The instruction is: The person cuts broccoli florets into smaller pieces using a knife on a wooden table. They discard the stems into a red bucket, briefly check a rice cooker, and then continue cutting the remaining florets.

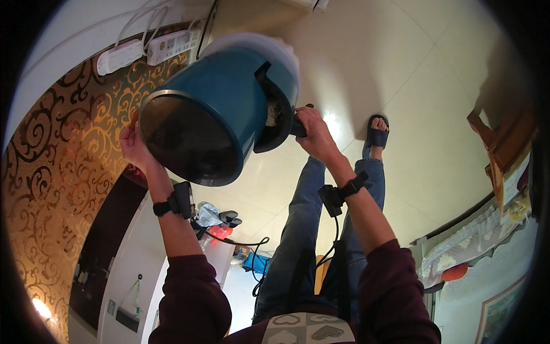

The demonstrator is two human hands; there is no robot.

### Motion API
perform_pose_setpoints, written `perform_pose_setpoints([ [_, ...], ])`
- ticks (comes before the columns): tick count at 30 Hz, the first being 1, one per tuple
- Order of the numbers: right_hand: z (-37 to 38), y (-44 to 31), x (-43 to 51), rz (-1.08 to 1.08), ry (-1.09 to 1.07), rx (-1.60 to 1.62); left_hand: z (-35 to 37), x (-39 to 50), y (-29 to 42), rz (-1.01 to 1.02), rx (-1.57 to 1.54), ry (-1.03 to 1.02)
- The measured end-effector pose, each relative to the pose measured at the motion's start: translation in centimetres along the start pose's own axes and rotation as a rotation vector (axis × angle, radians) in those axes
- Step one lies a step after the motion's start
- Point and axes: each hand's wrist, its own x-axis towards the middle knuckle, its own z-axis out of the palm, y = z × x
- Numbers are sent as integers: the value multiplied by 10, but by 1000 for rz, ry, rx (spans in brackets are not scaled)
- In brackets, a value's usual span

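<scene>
A teal cylindrical container (210, 81), possibly a bin, is held up tilted with its glossy dark end (189, 137) facing me. Whitish, ruffled material (253, 39), perhaps a bag, shows around the far end. A curved black bracket or handle (283, 99) runs along its right side. My left hand (139, 148) supports the left edge near the dark end, its fingers partly hidden behind it. With its fingers wrapped round a black grip (299, 128) joined to that bracket, my right hand (318, 133) holds the other side. The container's inside is out of sight.
White power strips (172, 46) with cables lie at the upper left beside a scroll-patterned panel (47, 150). A cardboard box (507, 150) and covered table (468, 241) stand right. My sandalled foot (378, 133) is on the tiled floor (412, 86). Cables hang from wrist devices (335, 200).
</scene>
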Motion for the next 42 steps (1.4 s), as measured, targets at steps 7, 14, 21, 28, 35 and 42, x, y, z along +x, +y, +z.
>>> perform_pose_setpoints([
  [7, -15, 2, 11, -42, -165, -35, 0, -2, 9, 197, 133, -5],
  [14, -31, 6, 20, -172, -214, -136, -1, -2, 8, 269, 208, 45],
  [21, 45, -24, 8, 1, -5, 129, -3, -1, 8, 204, 124, 24],
  [28, 33, -28, 24, -24, -81, -21, -10, 2, -2, 320, 263, 45],
  [35, 25, -40, 1, -11, 120, -203, -15, 2, -12, 256, 204, 77],
  [42, -115, -16, -210, 246, -390, -473, -131, -121, -57, -17, 344, 140],
])
